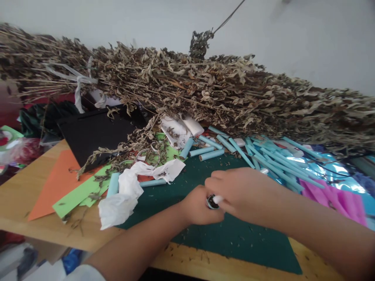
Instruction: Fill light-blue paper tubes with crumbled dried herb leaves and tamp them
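Note:
Over the green cutting mat (246, 246), my left hand (196, 205) is closed around a light blue paper tube (208, 203). Only the tube's open end shows, with dark dried leaf inside. My right hand (249, 195) presses against the left one and pinches a slim white stick (217, 199), its end at the tube's mouth. Fingers hide the rest of the stick. Crumpled white tissue (129, 191) lies left of my hands. Beyond them are several finished-looking blue paper rolls (212, 154), some showing brown filling at their ends.
A long bundle of dried leafy stalks (187, 82) stretches along the wall. Before it lie a black flat panel (102, 132), orange paper (55, 187), green paper strips (79, 191), a pile of thin blue tubes (275, 164) and pink material (336, 201). Leaf crumbs dot the wooden table (199, 259).

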A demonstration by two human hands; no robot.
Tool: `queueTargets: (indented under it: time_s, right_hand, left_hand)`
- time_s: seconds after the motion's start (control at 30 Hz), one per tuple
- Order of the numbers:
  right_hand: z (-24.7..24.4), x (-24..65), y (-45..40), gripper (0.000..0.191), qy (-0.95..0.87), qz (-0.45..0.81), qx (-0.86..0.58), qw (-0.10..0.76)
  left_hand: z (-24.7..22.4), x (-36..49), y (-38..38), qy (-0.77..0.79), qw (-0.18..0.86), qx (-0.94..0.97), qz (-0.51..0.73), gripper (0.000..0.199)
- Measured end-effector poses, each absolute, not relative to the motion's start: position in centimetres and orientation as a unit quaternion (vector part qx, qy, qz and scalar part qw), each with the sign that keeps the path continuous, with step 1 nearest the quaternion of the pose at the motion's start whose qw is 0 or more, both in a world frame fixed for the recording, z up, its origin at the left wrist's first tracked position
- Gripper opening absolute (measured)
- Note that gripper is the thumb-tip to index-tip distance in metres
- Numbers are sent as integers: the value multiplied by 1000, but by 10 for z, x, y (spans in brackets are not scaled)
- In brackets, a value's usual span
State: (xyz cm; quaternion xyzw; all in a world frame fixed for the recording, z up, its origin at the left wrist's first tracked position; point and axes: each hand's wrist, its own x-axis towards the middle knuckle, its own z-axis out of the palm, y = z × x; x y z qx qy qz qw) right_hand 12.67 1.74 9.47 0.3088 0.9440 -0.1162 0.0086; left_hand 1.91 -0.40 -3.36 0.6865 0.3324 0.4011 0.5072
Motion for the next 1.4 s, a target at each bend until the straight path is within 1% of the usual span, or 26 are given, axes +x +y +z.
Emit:
queueTargets:
  time_s: [0.03, 0.07, 0.1, 0.17, 0.2, 0.27, 0.37, 0.43, 0.5, 0.57, 0.67, 0.73, 0.9, 1.07, 1.23, 1.4]
  right_hand:
    - [101, 131, 17, 14, 938, -165, 304, -28]
    - [107, 135, 15, 13, 923, -231, 298, -82]
    - [112, 138, 13, 16, 894, -311, 284, -153]
    - [118, 142, 7, 30, 803, -465, 232, -291]
    - [119, 142, 4, 35, 753, -525, 206, -338]
    - [116, 137, -1, 41, 683, -599, 172, -380]
    - [105, 127, -3, 47, 644, -644, 164, -379]
    - [95, 122, -1, 47, 629, -660, 156, -380]
    - [85, 118, 2, 46, 629, -655, 154, -389]
    - [77, 117, 3, 44, 652, -619, 159, -408]
    - [73, 118, 2, 42, 685, -568, 152, -430]
    - [74, 119, 1, 40, 689, -561, 148, -434]
    - [79, 120, 3, 41, 642, -601, 148, -452]
    - [76, 113, 9, 43, 565, -636, 138, -507]
    - [70, 108, 17, 42, 489, -685, 102, -531]
    - [70, 113, 21, 45, 482, -709, 118, -501]
  left_hand:
    - [-32, 18, -4, 333, 505, 689, 399, 8]
    - [-30, 17, -5, 336, 504, 690, 395, 8]
    - [-28, 17, -5, 343, 504, 690, 390, 8]
    - [-25, 16, -6, 359, 502, 690, 377, 8]
    - [-24, 16, -6, 364, 499, 693, 373, 8]
    - [-24, 17, -7, 370, 490, 698, 368, 7]
    - [-28, 18, -7, 375, 473, 706, 370, 5]
    - [-31, 18, -6, 345, 466, 716, 387, 6]
    - [-33, 18, -4, 294, 463, 731, 406, 14]
    - [-33, 17, -3, 268, 461, 738, 414, 21]
    - [-30, 16, -3, 325, 460, 726, 394, 18]
    - [-29, 16, -4, 358, 460, 719, 379, 16]
    - [-32, 17, -2, 350, 479, 700, 396, 7]
    - [-23, 16, -3, 343, 492, 696, 395, 4]
    - [-14, 17, -3, 399, 481, 690, 366, 17]
    - [-17, 21, -1, 427, 474, 676, 369, 16]
